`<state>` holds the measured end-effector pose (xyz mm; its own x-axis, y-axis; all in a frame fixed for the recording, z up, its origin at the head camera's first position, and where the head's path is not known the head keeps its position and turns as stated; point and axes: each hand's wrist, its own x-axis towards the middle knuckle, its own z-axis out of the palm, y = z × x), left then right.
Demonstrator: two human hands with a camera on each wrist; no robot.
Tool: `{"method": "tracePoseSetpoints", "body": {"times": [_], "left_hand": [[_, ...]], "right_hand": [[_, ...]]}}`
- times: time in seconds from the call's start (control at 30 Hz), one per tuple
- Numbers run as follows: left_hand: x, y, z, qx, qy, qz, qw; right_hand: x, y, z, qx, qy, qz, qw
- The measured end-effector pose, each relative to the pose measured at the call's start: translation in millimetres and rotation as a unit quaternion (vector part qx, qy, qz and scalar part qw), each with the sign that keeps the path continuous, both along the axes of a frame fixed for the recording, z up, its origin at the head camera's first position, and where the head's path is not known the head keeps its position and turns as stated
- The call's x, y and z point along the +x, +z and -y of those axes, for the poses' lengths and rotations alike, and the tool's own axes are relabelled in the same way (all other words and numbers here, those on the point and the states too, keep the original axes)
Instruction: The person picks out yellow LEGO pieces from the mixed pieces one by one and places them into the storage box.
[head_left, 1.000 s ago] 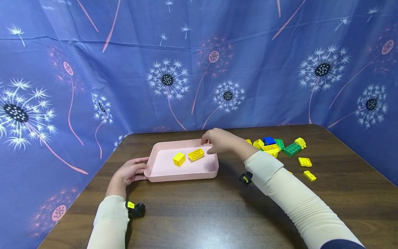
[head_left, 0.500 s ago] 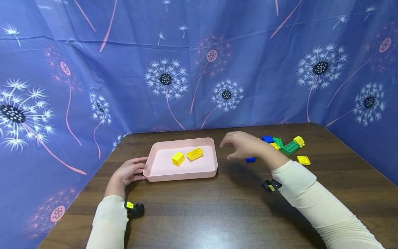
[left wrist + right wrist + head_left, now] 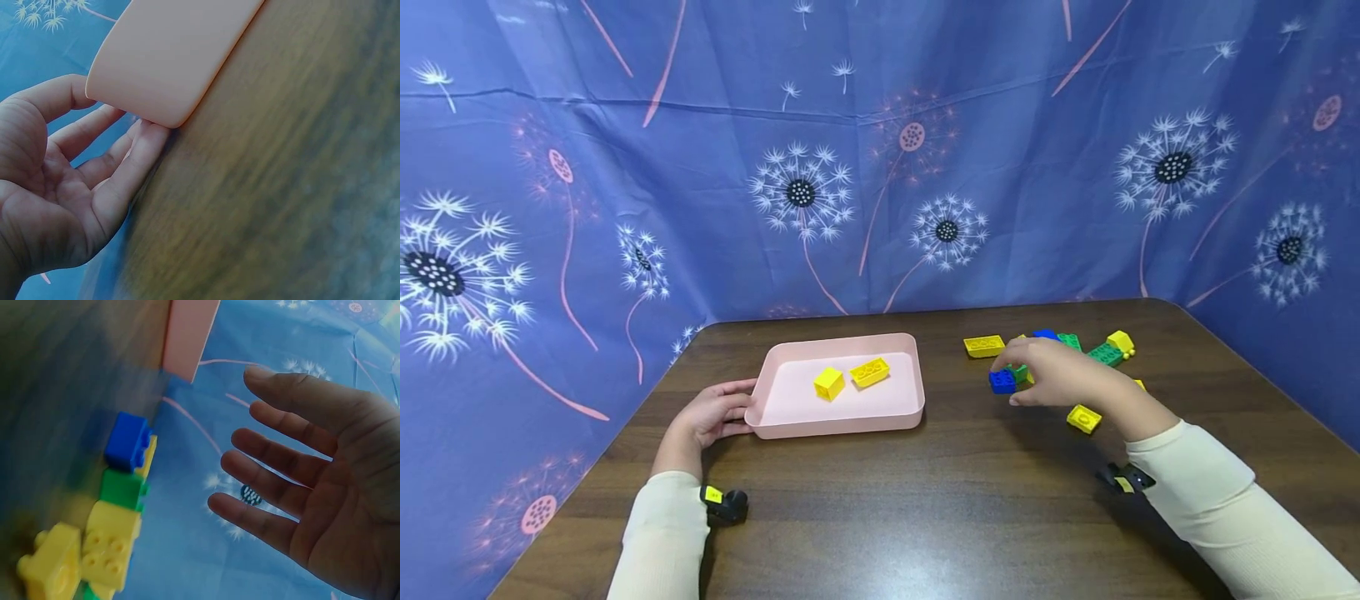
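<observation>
My left hand rests against the left end of a pink tray, its fingertips on the outer wall. In the left wrist view, extended fingers of the left hand touch the tray corner. Inside the tray lie a yellow cube-shaped block and a yellow building brick. Over the brick pile hovers my right hand, fingers spread and holding nothing. Closest to its fingertips is a blue brick. The right wrist view has this blue brick apart from the right hand.
A yellow brick lies left of the pile, and a small yellow plate brick lies in front. Behind my right hand are green bricks and a yellow block. Patterned blue cloth hangs behind the wooden table.
My right hand has moved right from above the tray's right end to over the brick pile. The left hand, the tray and the yellow pieces in it have stayed put.
</observation>
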<state>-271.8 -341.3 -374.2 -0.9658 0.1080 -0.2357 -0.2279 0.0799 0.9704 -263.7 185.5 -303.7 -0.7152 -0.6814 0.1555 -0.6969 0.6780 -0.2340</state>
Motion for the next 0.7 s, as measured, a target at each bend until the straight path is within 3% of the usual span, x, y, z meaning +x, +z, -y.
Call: {"method": "tracePoseSetpoints", "body": {"times": [0.27,0.7], "left_hand": [[-0.5,-0.8,0.5,-0.003,0.0,-0.002,1.0],[2.1,2.0,-0.5,0.001,0.001,0.0,1.0]], "right_hand": [[4.4,-10.6,-24.6,-0.005,-0.021,0.03,0.999],[5.5,-19.0,-50.6,0.038,-0.018,0.089,0.995]]}}
